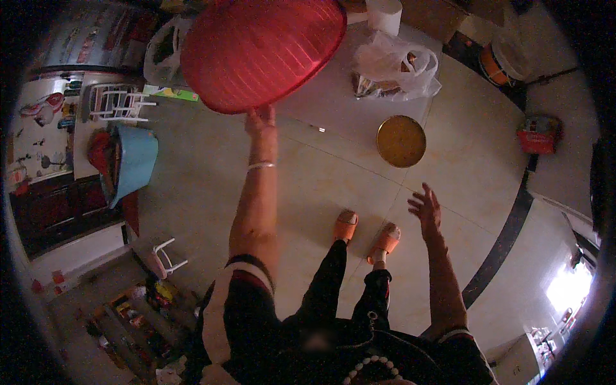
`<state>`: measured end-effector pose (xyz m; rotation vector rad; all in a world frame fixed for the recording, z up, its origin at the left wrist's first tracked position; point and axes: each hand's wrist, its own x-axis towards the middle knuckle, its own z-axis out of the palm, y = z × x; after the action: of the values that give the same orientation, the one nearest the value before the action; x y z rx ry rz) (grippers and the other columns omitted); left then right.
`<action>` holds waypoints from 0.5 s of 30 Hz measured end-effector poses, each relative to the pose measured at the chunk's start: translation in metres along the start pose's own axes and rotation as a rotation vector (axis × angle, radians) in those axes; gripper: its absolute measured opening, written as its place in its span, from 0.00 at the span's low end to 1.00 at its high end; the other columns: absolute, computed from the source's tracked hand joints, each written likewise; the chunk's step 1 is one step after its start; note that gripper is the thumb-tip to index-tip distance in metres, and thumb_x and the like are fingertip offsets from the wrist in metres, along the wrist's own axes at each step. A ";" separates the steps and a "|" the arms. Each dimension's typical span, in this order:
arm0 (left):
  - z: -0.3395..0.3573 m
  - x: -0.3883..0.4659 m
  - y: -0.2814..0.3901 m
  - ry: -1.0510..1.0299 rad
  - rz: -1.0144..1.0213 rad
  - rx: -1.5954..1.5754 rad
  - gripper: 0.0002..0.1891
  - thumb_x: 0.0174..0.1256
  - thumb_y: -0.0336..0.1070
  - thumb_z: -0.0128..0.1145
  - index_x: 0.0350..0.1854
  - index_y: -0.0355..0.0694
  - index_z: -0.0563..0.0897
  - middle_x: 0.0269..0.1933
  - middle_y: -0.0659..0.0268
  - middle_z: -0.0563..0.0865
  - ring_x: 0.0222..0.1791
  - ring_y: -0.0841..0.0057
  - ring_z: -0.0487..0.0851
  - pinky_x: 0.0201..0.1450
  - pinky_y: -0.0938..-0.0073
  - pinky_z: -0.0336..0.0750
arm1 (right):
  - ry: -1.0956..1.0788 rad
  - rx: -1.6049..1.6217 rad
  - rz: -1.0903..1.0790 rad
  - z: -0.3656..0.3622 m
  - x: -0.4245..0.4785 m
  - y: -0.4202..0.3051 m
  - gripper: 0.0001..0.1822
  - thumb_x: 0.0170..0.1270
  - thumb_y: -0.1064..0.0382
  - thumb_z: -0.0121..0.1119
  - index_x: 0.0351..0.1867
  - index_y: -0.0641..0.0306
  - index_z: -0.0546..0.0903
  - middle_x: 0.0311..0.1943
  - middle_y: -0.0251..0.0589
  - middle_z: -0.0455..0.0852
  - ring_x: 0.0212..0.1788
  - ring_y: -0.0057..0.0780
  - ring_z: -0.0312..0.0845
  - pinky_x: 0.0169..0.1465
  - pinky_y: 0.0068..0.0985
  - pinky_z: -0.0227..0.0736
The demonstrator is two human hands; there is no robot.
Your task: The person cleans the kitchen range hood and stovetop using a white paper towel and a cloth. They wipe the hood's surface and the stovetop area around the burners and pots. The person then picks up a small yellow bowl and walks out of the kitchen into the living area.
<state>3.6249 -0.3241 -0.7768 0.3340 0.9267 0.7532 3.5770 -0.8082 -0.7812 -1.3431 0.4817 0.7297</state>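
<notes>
My left hand (260,120) grips the lower rim of a large round red object (264,48), which looks like a plastic basin or cover with ribs, raised in front of me. The fingers are partly hidden behind its edge. My right hand (424,204) hangs in the air above the tiled floor, fingers apart, holding nothing. Beyond it a round yellow-brown tin or tray (401,141) lies on the floor. A translucent plastic bag (397,67) with things inside sits past the round tin or tray, beside a white cylindrical roll or container (384,17).
At the left stand a blue bin (137,161), a white rack (120,103) and a small stool (163,260). A shelf with assorted goods (134,322) is at the lower left. On the right are a red container (539,137) and an orange-banded bucket (498,65).
</notes>
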 end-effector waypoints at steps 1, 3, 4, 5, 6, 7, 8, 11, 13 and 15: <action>0.013 -0.009 0.016 -0.049 0.059 0.010 0.11 0.62 0.38 0.50 0.43 0.39 0.78 0.43 0.62 0.82 0.39 0.69 0.81 0.37 0.67 0.82 | 0.004 -0.015 0.028 -0.005 -0.009 0.010 0.33 0.64 0.40 0.48 0.65 0.56 0.62 0.48 0.42 0.75 0.43 0.31 0.76 0.45 0.28 0.73; 0.038 -0.022 0.055 -0.138 0.143 0.031 0.11 0.63 0.35 0.48 0.46 0.39 0.77 0.43 0.61 0.82 0.40 0.68 0.81 0.40 0.65 0.82 | 0.013 -0.046 0.095 -0.011 -0.028 0.030 0.33 0.64 0.40 0.48 0.64 0.57 0.62 0.47 0.43 0.76 0.43 0.30 0.77 0.43 0.26 0.74; 0.052 -0.025 0.077 -0.176 0.168 0.040 0.12 0.64 0.33 0.47 0.47 0.38 0.76 0.43 0.61 0.82 0.41 0.68 0.80 0.42 0.65 0.81 | 0.016 -0.065 0.129 -0.013 -0.037 0.037 0.33 0.64 0.40 0.48 0.64 0.57 0.62 0.47 0.43 0.76 0.42 0.30 0.77 0.43 0.26 0.74; 0.068 -0.029 0.097 -0.244 0.217 0.057 0.12 0.64 0.32 0.47 0.47 0.37 0.76 0.43 0.60 0.82 0.41 0.67 0.80 0.43 0.65 0.81 | -0.008 -0.073 0.125 -0.015 -0.047 0.044 0.33 0.64 0.40 0.48 0.64 0.57 0.62 0.46 0.43 0.76 0.42 0.30 0.77 0.42 0.26 0.74; 0.086 -0.031 0.116 -0.275 0.220 0.053 0.11 0.64 0.32 0.46 0.47 0.37 0.76 0.43 0.59 0.81 0.41 0.67 0.80 0.44 0.64 0.81 | -0.029 -0.081 0.121 -0.017 -0.057 0.049 0.33 0.64 0.40 0.48 0.64 0.58 0.62 0.46 0.43 0.76 0.42 0.30 0.77 0.42 0.25 0.75; 0.103 -0.033 0.135 -0.304 0.224 0.050 0.11 0.64 0.31 0.45 0.46 0.36 0.76 0.43 0.59 0.81 0.41 0.66 0.80 0.44 0.63 0.81 | -0.053 -0.088 0.118 -0.016 -0.064 0.054 0.33 0.64 0.40 0.48 0.64 0.58 0.63 0.46 0.44 0.76 0.41 0.30 0.77 0.42 0.25 0.75; 0.117 -0.031 0.155 -0.297 0.184 0.026 0.11 0.65 0.31 0.45 0.46 0.36 0.76 0.43 0.58 0.81 0.40 0.66 0.80 0.45 0.62 0.81 | -0.046 -0.100 0.144 -0.014 -0.068 0.059 0.33 0.64 0.40 0.48 0.63 0.58 0.63 0.46 0.44 0.76 0.41 0.30 0.77 0.42 0.25 0.75; 0.143 -0.014 0.189 -0.331 0.149 0.047 0.12 0.65 0.31 0.43 0.48 0.35 0.76 0.45 0.57 0.81 0.41 0.63 0.81 0.46 0.60 0.81 | -0.052 -0.132 0.210 -0.009 -0.074 0.064 0.32 0.64 0.41 0.49 0.62 0.59 0.64 0.45 0.44 0.77 0.40 0.30 0.78 0.41 0.25 0.75; 0.145 -0.026 0.191 -0.419 0.027 -0.073 0.13 0.65 0.31 0.42 0.48 0.35 0.76 0.45 0.57 0.82 0.42 0.62 0.81 0.45 0.60 0.81 | -0.039 -0.140 0.198 -0.002 -0.076 0.061 0.31 0.64 0.42 0.49 0.62 0.58 0.65 0.44 0.44 0.78 0.40 0.30 0.78 0.41 0.25 0.75; 0.142 -0.037 0.186 -0.445 0.059 0.031 0.15 0.67 0.32 0.39 0.51 0.35 0.74 0.50 0.58 0.79 0.48 0.62 0.77 0.49 0.59 0.78 | -0.021 -0.128 0.189 0.004 -0.076 0.061 0.30 0.64 0.43 0.50 0.61 0.58 0.66 0.44 0.44 0.78 0.39 0.29 0.78 0.39 0.25 0.76</action>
<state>3.6457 -0.2128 -0.5688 0.5330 0.5106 0.6820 3.4800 -0.8150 -0.7699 -1.4194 0.5579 0.9428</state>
